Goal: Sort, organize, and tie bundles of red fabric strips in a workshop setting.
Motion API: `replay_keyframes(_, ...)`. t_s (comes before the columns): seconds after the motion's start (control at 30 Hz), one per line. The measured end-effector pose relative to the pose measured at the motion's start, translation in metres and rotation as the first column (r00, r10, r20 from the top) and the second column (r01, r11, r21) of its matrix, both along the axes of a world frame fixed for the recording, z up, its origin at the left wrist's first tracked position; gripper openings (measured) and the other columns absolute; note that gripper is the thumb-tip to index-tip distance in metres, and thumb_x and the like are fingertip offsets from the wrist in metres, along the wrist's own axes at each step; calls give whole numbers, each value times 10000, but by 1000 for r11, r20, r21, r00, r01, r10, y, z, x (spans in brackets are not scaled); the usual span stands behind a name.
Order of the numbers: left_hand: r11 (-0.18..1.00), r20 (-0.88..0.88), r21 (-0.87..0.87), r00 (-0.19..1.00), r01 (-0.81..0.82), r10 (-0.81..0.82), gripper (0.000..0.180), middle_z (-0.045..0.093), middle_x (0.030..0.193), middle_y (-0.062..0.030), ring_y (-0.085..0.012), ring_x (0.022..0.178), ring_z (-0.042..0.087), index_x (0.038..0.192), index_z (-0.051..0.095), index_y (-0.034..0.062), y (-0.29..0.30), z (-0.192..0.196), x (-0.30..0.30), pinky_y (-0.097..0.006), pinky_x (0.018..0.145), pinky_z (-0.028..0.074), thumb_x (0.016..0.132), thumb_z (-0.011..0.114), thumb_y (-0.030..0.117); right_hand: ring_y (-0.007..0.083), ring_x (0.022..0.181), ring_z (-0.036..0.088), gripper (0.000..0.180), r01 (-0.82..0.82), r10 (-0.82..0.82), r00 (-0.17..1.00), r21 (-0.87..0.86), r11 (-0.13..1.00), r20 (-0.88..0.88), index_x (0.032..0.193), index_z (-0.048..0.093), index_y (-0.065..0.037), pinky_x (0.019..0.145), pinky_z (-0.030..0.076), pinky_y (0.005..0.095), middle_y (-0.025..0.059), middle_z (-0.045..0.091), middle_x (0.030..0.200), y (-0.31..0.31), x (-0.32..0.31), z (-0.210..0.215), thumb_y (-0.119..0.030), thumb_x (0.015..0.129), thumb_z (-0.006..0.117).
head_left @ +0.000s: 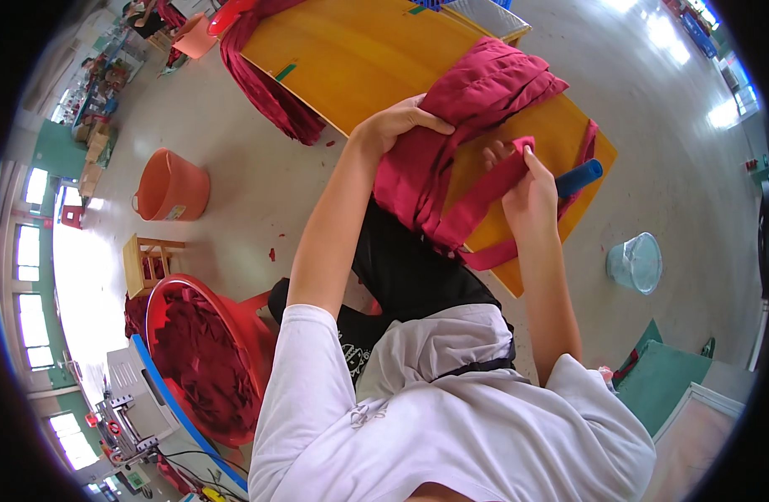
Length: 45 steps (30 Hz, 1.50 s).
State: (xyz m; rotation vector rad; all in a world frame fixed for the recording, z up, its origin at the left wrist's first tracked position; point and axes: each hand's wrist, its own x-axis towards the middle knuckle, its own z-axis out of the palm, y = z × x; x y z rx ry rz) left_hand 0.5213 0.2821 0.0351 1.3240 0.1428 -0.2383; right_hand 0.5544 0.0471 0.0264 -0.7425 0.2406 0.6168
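A thick bundle of dark red fabric strips (493, 84) lies across the yellow tabletop (359, 58) and hangs over its near edge toward my lap. My left hand (405, 121) grips the bundle's left side, its thumb on top and its fingers partly hidden. One flat red strip (485, 197) runs from the hanging fabric up to my right hand (527, 177). Its end is pinched by the thumb, while some of that hand's other fingers stick out to the left. Just right of this hand, a dark blue cylinder (579, 178) lies by another piece of red fabric.
More red fabric (271, 84) drapes off the table's left side. A red tub (259, 335) full of red pieces stands at lower left, near a wooden stool (142, 263). An orange bucket (174, 186) is farther left; a clear bucket (635, 263) sits on the floor at right.
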Motion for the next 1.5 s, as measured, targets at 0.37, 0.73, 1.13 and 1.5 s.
replay_keyframes(0.37, 999, -27, -21, 999, -26, 25, 664, 631, 1214, -57, -161, 1070, 609, 1328, 512, 54, 0, 2, 2, -291, 963, 469, 712, 758, 45, 388, 775, 669, 187, 623, 768, 262, -711, 328, 584, 954, 671, -31, 683, 525, 479, 239, 655, 782, 14, -5, -29, -109, 812, 578)
replay_keyframes(0.73, 970, 48, 236, 998, -57, 47, 625, 614, 1245, -80, -163, 1124, 580, 1375, 473, 28, -2, 7, 0, -303, 1018, 431, 832, 722, 211, 375, 755, 679, 142, 662, 965, 122, -744, 94, 230, 776, 695, -18, 675, 539, 449, 195, 687, 799, 80, 32, -51, -118, 777, 595)
replay_keyframes(1.13, 912, -88, 283, 939, -295, 332, 492, 619, 1256, -112, -173, 1093, 600, 1295, 552, -41, 4, -12, 8, -284, 968, 455, 1042, 374, 341, 224, 1281, 460, 559, 107, 310, 519, -420, 901, 797, 1416, 407, -55, 1073, 365, 367, 98, 479, 1407, 92, 71, -98, -272, 936, 595)
replay_keyframes(1.5, 884, 15, 264, 918, -386, 396, 494, 626, 1249, -109, -168, 1103, 594, 1281, 567, -49, -4, -20, 9, -279, 969, 439, 1031, 396, 341, 216, 1262, 471, 562, -269, 412, 795, -349, 898, 446, 1460, 340, -73, 1015, 429, 371, 82, 467, 1414, 83, 57, -65, -263, 972, 544)
